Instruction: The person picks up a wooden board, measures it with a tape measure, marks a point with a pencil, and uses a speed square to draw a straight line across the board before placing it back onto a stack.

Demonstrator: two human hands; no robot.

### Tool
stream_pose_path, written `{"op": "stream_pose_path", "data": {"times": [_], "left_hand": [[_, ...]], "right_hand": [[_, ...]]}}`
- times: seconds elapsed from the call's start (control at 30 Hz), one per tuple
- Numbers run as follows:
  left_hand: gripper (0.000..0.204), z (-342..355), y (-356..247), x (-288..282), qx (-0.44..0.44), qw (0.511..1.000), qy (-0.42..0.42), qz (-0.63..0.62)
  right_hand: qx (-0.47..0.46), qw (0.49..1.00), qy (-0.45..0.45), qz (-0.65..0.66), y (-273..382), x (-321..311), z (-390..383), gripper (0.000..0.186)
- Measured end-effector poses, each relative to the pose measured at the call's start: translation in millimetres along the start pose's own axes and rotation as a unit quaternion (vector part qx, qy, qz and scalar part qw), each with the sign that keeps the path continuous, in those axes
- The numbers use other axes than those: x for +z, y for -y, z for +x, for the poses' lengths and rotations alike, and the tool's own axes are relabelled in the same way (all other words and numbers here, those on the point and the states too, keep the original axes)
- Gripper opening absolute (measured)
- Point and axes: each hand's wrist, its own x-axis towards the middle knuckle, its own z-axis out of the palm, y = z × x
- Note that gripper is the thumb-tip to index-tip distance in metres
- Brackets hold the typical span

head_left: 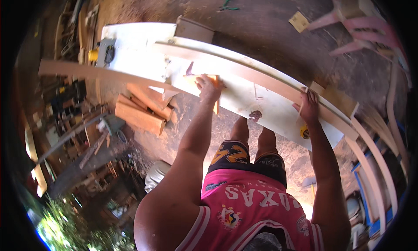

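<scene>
On a white bench top (274,109), my left hand (210,90) is closed over an orange-brown flat piece (191,79), which looks like wood; part of it is under my fingers. To the right, my right hand (309,106) has its fingers curled over a long, narrow wooden plank (261,80) lying along the bench. By its thumb shows a thin pale stick (299,117), perhaps a pencil; whether the hand holds it is unclear. A yellow tape measure (304,131) sits just below that hand, near the front edge.
A grey and yellow power tool (106,53) stands at the bench's left end. Another long board (100,71) sticks out past that end. Orange-brown wood pieces (141,114) lie on the ground at left. A pink chair (365,27) and green pliers (228,5) are beyond the bench.
</scene>
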Motion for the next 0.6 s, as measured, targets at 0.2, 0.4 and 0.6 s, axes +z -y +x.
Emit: {"op": "stream_pose_path", "data": {"times": [0.2,0.4,0.6], "left_hand": [[0.087,40.0,44.8,-13.1,0.137,0.974,0.183,-0.012],[0.067,6.6,56.4,-33.5,0.313,0.949,0.006,0.039],[0.044,-91.8,-3.5,-3.1,0.417,0.885,0.168,-0.12]], "right_hand": [[0.08,0.989,-0.097,0.083,37.9,-22.3,-43.9,0.045],[0.184,0.979,-0.061,0.062,56.0,-13.6,-127.1,0.063],[0.193,0.974,-0.109,0.05,29.9,19.3,-130.4,0.044]]}}
